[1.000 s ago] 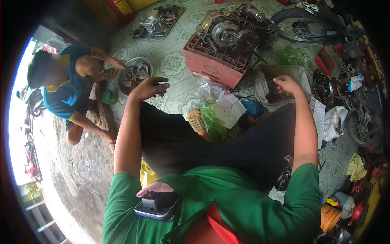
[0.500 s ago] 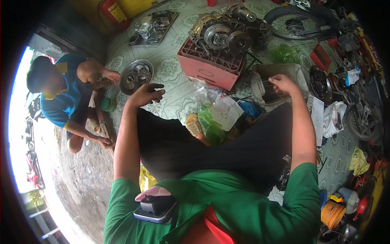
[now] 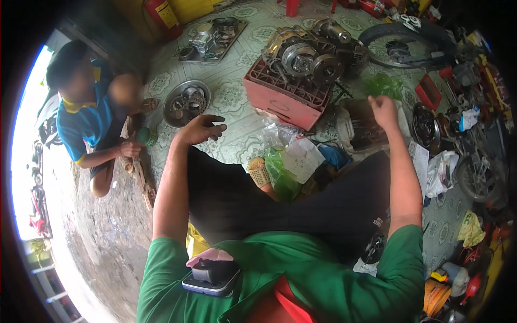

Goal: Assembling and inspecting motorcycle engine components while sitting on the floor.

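Observation:
My left hand (image 3: 202,130), its fingertips darkened, is held above my left knee. Its fingers are apart and nothing shows in them. My right hand (image 3: 384,111) is raised over the translucent plastic tub (image 3: 347,132). Its fingers are curled together; whether something small is between them is hidden. Ahead of me a motorcycle engine (image 3: 301,59) rests on an upturned red crate (image 3: 283,99). Beyond my left hand a round metal basin (image 3: 171,113) holds several metal parts. A sheet of paper (image 3: 304,159) and a green plastic bag (image 3: 283,177) lie between my feet.
A co-worker (image 3: 89,118) squats at the left with a hand on a green container (image 3: 144,136). A tray (image 3: 229,46) of engine parts lies at the back. A motorcycle wheel (image 3: 401,46), a parts bowl (image 3: 425,126) and a white bag (image 3: 442,164) line the right side.
My right hand has risen slightly and its fingers have turned further inward. The co-worker has brought a hand to the green container. The whole view has shifted a little.

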A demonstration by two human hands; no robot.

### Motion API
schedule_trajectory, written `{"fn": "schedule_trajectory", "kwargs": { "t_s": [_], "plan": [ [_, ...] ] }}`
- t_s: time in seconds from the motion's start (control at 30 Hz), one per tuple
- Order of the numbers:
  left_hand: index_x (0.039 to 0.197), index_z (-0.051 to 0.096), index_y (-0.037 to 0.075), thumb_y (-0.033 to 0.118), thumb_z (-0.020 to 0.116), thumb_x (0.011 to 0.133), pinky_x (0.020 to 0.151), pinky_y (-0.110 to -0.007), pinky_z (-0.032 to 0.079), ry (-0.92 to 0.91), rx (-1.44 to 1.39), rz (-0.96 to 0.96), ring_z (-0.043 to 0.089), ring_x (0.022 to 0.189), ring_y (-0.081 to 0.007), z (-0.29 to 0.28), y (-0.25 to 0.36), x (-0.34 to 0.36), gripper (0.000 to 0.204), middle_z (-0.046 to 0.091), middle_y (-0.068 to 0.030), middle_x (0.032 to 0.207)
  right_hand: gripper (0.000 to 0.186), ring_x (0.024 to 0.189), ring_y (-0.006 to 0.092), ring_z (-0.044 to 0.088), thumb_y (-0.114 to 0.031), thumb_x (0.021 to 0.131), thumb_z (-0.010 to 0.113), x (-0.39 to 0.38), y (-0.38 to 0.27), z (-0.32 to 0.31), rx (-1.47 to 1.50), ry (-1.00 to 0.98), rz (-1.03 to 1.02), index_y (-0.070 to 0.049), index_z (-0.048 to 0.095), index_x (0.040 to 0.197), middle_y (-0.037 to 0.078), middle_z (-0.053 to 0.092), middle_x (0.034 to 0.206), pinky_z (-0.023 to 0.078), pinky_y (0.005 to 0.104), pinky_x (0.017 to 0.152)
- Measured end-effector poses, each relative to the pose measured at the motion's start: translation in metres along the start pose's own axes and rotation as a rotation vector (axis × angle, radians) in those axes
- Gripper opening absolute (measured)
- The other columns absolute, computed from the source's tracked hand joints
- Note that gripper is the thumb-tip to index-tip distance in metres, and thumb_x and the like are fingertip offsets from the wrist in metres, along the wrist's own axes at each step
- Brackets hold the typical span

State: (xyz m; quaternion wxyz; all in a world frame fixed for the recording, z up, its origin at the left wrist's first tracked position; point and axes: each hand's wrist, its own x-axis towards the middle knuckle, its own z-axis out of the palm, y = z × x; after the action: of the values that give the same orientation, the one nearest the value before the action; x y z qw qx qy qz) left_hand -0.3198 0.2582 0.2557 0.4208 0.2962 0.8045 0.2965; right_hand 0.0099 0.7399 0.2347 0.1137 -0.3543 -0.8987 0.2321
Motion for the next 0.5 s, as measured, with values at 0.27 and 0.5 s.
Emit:
{"fn": "schedule_trajectory", "kwargs": {
  "t_s": [0.27,0.5],
  "plan": [
    [0.13,0.056,-0.005,0.046,0.071,0.085,0.065,-0.03,0.05,-0.01,0.027,0.039,0.066,0.075,-0.0148,-0.001,0.004,0.013,0.07,0.071,-0.0112,0.087,0.044,0.104,0.0378,0.062,-0.036,0.09,0.062,0.134,-0.112,-0.031,-0.078,0.441,-0.282,-0.005,0.059,0.122,0.018,0.065,0.113,0.05,0.0456,0.088],
    [0.132,0.057,0.0,0.048,0.07,0.084,0.07,-0.033,0.053,-0.002,0.023,0.022,0.068,0.079,-0.0183,-0.002,-0.002,0.023,0.069,0.072,-0.0126,0.089,0.082,0.125,0.0352,0.054,-0.059,0.082,0.064,0.241,-0.173,-0.018,-0.422,0.134,-0.051,-0.003,0.048,0.14,0.02,0.052,0.14,0.046,0.0457,0.1]
  ]
}}
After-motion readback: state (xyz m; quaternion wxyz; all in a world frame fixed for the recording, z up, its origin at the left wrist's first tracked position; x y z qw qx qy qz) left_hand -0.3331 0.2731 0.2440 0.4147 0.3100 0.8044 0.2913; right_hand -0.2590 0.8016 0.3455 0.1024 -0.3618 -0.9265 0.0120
